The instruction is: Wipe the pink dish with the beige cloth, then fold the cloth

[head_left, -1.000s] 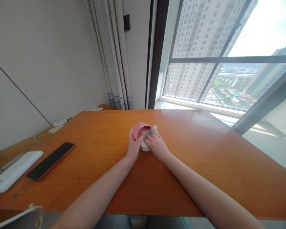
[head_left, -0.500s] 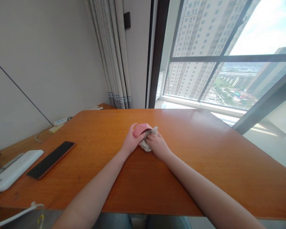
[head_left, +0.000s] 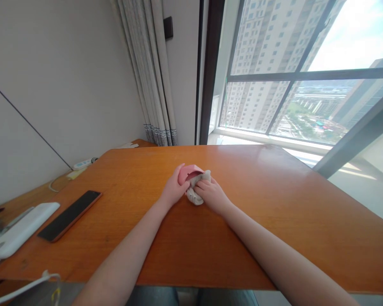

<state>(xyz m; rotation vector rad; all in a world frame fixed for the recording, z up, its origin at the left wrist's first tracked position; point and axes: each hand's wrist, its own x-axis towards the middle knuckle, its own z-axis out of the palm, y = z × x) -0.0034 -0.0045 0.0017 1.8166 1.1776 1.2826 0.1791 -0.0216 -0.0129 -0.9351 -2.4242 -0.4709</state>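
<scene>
At the middle of the wooden table point(head_left: 249, 191), my left hand point(head_left: 175, 187) is closed around the left side of a pink, hollow, angular object point(head_left: 189, 171). Its exact kind I cannot make out. My right hand point(head_left: 212, 194) grips a crumpled off-white cloth point(head_left: 195, 197) and presses it against the near, open side of the pink object. One corner of the cloth sticks up beside the pink rim. The fingertips of my right hand are partly hidden in the folds.
To the left lies a black-screened phone point(head_left: 70, 216) with a reddish edge. Beyond it sits a white, rounded flat device point(head_left: 24, 229). A white cable point(head_left: 28, 284) hangs at the near left edge. A power strip point(head_left: 83, 163) lies by the wall, and a window point(head_left: 293, 106) stands behind.
The pink object has tilted slightly, so a bit more of its hollow side shows. The cloth has shifted a little within my right hand. Both hands stay in nearly the same place.
</scene>
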